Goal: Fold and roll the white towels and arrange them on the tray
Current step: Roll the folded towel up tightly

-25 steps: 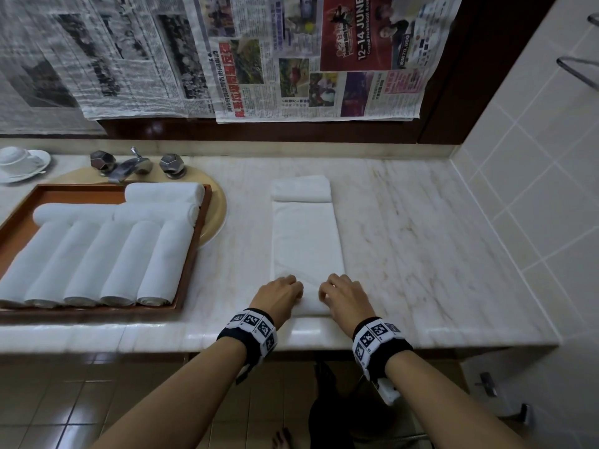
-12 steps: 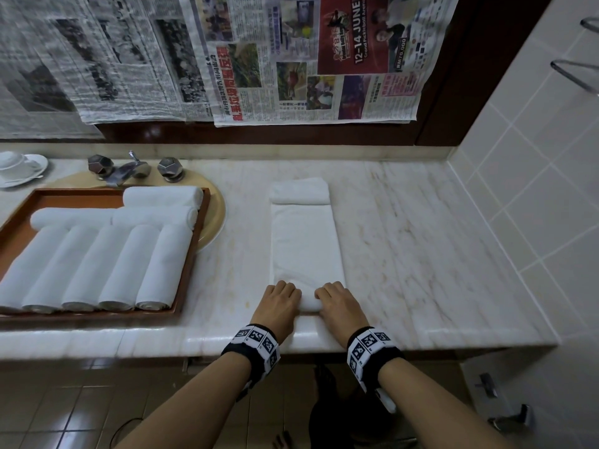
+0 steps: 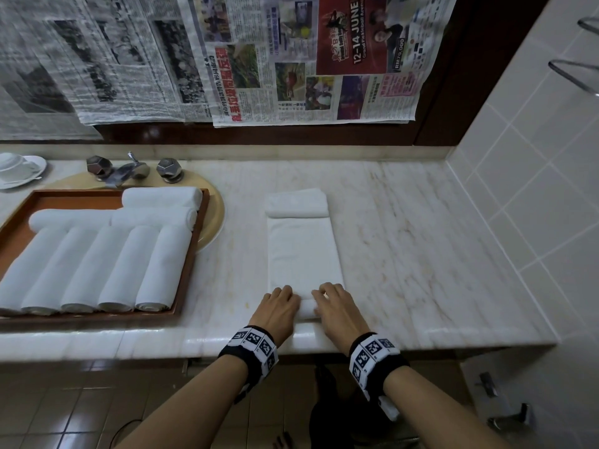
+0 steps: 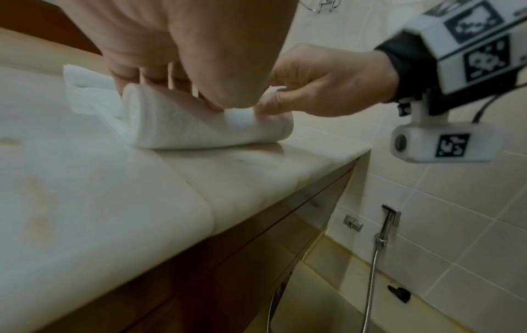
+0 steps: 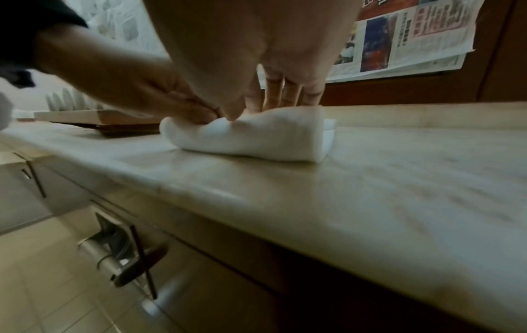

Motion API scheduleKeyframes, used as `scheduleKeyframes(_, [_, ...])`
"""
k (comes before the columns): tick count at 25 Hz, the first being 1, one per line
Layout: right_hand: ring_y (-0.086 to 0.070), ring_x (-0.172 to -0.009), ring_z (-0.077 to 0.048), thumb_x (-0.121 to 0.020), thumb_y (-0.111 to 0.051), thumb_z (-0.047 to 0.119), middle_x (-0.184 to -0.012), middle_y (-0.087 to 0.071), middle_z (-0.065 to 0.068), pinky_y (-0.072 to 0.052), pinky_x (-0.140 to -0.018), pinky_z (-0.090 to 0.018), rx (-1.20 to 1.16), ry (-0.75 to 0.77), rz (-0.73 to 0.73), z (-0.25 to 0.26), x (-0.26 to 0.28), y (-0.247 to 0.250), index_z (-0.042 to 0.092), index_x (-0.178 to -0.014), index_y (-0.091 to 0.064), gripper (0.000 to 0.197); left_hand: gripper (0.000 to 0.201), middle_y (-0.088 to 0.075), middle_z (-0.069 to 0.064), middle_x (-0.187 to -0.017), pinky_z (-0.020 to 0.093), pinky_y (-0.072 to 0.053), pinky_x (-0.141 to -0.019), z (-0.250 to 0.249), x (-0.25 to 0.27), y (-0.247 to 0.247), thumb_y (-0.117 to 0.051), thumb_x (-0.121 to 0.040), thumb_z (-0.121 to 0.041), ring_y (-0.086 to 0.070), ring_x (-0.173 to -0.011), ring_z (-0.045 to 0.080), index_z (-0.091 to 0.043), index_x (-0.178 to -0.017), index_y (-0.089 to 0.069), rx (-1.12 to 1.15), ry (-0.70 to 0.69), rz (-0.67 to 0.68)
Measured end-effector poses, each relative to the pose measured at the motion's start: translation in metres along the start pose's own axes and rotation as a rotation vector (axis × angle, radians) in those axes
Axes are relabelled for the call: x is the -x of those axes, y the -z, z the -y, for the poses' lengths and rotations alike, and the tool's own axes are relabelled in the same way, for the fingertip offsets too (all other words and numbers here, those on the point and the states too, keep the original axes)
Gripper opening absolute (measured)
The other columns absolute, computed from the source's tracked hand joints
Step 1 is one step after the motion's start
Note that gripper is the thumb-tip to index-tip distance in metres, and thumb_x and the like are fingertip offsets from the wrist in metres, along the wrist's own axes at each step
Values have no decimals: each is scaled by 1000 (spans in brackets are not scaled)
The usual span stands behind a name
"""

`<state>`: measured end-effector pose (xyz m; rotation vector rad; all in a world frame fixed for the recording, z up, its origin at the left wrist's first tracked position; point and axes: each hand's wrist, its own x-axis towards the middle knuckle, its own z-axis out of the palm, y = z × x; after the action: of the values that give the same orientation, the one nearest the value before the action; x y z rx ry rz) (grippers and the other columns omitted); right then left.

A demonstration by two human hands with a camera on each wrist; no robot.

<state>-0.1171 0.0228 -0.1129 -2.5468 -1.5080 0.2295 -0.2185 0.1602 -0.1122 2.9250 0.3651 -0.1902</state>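
A long folded white towel (image 3: 303, 251) lies flat on the marble counter, its near end wound into a short roll (image 3: 307, 308). My left hand (image 3: 285, 294) and right hand (image 3: 327, 294) sit side by side on that roll, fingers curled over its top and thumbs behind it. The left wrist view shows the roll (image 4: 185, 128) under my left hand (image 4: 182, 90). In the right wrist view the roll (image 5: 256, 139) is dented by a thumb. A second folded towel (image 3: 296, 202) lies at the strip's far end. The wooden tray (image 3: 192, 254) at the left holds several rolled towels (image 3: 158, 264).
A tap with two knobs (image 3: 129, 170) and a cup on a saucer (image 3: 16, 166) stand behind the tray. A round beige rim (image 3: 215, 212) shows under the tray. A tiled wall (image 3: 534, 189) bounds the counter on the right. Newspaper sheets (image 3: 291, 59) hang behind.
Both hands have rolled the towel's near end away from me. The roll has grown thicker and moved a little off the counter's front edge.
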Motion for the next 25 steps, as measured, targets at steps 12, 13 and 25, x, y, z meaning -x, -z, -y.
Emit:
scheduleKeyframes(12, [-64, -89, -23, -57, -86, 18, -99, -66, -6, -56, -82, -31, 18, 34, -81, 7, -3, -3, 10, -101, -70, 47, 51, -59, 16, -115, 33, -45, -97, -3, -7, -1, -59, -66, 18, -55, -112, 34, 1, -114, -63, 225, -56, -73])
scheduleKeyframes(13, [-65, -89, -23, -52, -88, 16, -99, -67, -6, -56, -83, -32, 6, 38, -63, 7, 1, -5, 9, -102, -70, 54, 50, -55, 17, -125, 32, -38, -104, -4, -12, 5, -51, -76, 16, -48, -121, 34, 1, -124, -58, 206, -50, -46])
scheduleKeyframes(25, [-52, -107, -27, -78, -57, -3, -114, -56, -9, -42, -98, -34, -39, 4, 34, 0, -10, 1, 5, -120, -57, 43, 59, -62, 12, -100, 28, -56, -77, -9, 2, -11, -67, -48, 18, -44, -99, 19, -2, -103, -66, 240, -90, -195])
